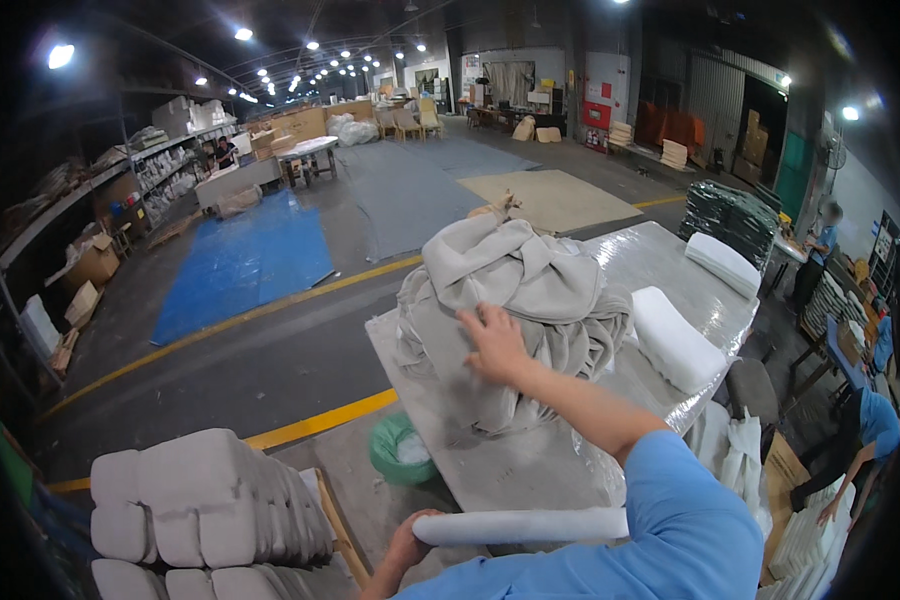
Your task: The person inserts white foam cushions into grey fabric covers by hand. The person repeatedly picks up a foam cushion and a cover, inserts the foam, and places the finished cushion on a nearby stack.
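Note:
My left hand (406, 545) is wrapped round the left end of a long white padding piece (520, 526), which lies crosswise close to my body. My right arm reaches forward over the table (620, 430), and my right hand (495, 345) rests on a heaped pile of grey fabric covers (515, 270). Its fingers are spread against the cloth. Folds of the pile hang loosely around the hand. To the right of the pile lie a white folded pad (676, 340) and, farther off, another white pad (722, 265).
Grey cushions (200, 500) stand stacked at lower left. A green bin (400, 450) sits by the table's left edge. Dark plastic-wrapped goods (732, 218) top the far right corner. At right, a person in blue (875, 430) bends over white sheets. A dog (500, 205) shows behind the pile.

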`<state>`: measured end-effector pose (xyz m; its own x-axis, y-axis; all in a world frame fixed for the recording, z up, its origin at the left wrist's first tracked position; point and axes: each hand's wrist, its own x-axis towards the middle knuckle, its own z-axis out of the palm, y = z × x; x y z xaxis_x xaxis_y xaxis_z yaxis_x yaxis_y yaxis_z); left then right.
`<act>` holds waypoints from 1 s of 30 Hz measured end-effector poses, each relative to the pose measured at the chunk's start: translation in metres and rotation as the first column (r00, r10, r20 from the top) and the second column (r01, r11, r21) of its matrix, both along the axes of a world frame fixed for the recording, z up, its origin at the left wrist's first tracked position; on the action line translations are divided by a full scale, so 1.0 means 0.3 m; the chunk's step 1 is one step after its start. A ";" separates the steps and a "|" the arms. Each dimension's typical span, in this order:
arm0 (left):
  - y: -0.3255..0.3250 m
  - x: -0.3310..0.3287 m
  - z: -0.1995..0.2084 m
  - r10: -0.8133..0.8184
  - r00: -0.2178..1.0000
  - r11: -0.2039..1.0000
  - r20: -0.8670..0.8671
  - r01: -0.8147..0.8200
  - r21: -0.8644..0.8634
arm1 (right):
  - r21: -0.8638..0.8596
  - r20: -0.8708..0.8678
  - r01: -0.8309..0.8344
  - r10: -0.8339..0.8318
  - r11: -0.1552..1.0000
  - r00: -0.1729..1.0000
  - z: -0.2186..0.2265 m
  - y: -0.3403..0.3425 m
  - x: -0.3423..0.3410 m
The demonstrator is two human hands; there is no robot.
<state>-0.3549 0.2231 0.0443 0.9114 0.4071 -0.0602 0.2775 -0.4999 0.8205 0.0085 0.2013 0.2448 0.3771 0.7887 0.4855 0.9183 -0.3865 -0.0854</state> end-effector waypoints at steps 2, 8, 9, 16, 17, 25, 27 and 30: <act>0.018 -0.027 0.004 -0.018 0.993 0.998 0.117 0.011 0.061 | 0.058 0.084 0.094 -0.099 0.994 0.992 0.020 0.103 0.056; -0.065 0.034 -0.049 -0.071 0.983 0.997 0.172 0.076 -0.021 | -0.004 0.252 0.039 -0.037 0.999 0.967 0.181 0.092 0.299; -0.038 -0.001 -0.062 -0.030 0.980 0.999 0.196 0.035 -0.023 | 0.135 0.205 -0.099 0.070 0.986 0.976 0.240 0.182 0.207; 0.151 -0.088 -0.042 0.135 0.990 0.991 -0.039 -0.136 -0.014 | 0.620 -0.110 -0.410 0.591 0.669 0.799 0.649 0.252 -0.152; 0.147 -0.043 -0.024 0.163 0.987 0.983 -0.002 -0.162 -0.091 | 0.432 -0.242 -0.414 0.545 0.801 0.803 0.611 0.247 -0.105; 0.157 0.079 0.162 0.475 0.863 0.677 0.171 -0.234 -0.698 | 0.545 -0.833 -0.056 0.548 0.836 0.076 0.277 0.239 -0.143; 0.147 0.057 0.165 0.503 0.851 0.681 0.149 -0.284 -0.675 | 0.543 -0.835 0.060 0.546 0.838 -0.063 0.290 0.238 -0.175; 0.121 0.049 0.180 0.620 0.738 0.761 0.265 -0.484 -0.433 | 0.540 -0.813 0.154 0.560 0.827 -0.159 0.323 0.196 -0.237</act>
